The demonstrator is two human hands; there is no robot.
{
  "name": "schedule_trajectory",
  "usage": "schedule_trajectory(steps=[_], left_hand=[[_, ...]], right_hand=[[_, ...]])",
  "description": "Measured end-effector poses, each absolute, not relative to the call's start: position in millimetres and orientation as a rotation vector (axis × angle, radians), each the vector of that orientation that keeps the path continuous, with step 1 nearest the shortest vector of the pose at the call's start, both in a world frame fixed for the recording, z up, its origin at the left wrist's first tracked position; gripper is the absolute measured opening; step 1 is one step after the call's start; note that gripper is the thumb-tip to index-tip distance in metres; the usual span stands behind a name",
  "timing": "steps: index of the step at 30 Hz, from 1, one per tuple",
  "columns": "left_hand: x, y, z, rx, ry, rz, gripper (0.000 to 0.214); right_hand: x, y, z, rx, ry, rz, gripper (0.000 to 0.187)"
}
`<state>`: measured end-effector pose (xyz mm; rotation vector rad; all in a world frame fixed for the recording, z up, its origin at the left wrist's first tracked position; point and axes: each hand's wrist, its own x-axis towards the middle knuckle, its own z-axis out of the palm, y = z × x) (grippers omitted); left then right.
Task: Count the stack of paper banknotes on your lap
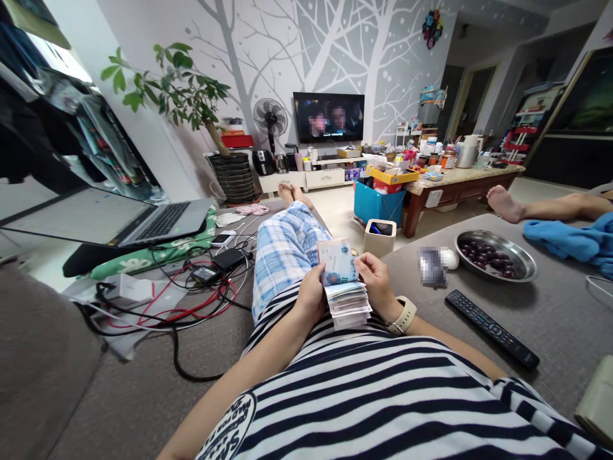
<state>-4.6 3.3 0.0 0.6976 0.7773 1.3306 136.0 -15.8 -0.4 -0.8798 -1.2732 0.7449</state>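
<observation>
Above my lap, both hands are on a thick bundle of banknotes [348,305] whose layered edges fan toward my striped shirt. A bluish note [339,267] stands up at the far side of the bundle, with a pinkish one partly showing behind it. My left hand [311,295] is closed round the bundle's left side, its thumb on the face of the bluish note. At the right edge, my right hand [376,280] pinches that note between thumb and fingers; a pale watch is on this wrist. The fingers behind the notes are hidden.
On the sofa at right are a black remote [492,329], a metal bowl [532,273] of dark cherries and another person's bare foot [505,204]. Tangled cables [211,281] and an open laptop [167,220] lie at left. A beige bin [380,243] stands beyond my knees.
</observation>
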Motion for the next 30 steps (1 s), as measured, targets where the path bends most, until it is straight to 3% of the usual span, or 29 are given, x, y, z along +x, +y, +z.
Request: schedule_trajectory(steps=[30], left_hand=[[-4.8, 1.9, -4.9, 0.757, 0.742, 1.314, 0.021]], right_hand=[[137.6, -15.8, -9.0, -0.909, -1.287, 0.733, 0.037]])
